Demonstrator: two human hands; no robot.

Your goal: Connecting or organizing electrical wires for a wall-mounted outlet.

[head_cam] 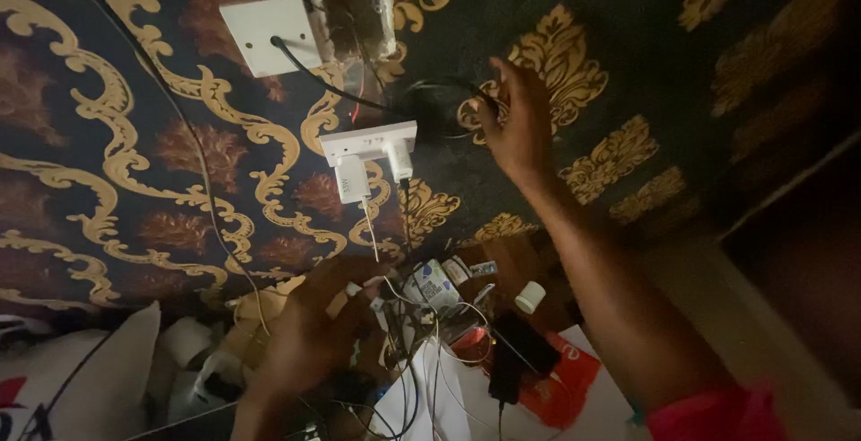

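My right hand (pixel 518 122) is raised against the dark patterned wall, fingers pinched on a loop of thin black cable (pixel 439 91). To its left hangs a white socket plate (pixel 368 143) pulled off the wall, with two white plug adapters (pixel 352 178) in it. Above it gapes an open wall box (pixel 355 21) with red and black wires, beside a white switch plate (pixel 265 33). My left hand (pixel 309 329) is low, over a tangle of white cables (pixel 421 351), its fingers curled near a white cord; what it holds is hard to tell in the dim light.
Clutter lies below the socket: a small white bottle cap (pixel 530 296), a printed packet (pixel 437 285), a red bag (pixel 560 378), a black device (pixel 516 356), white paper (pixel 421 405). A white pillow (pixel 99 369) lies at lower left. A thin black wire runs down the wall (pixel 193 149).
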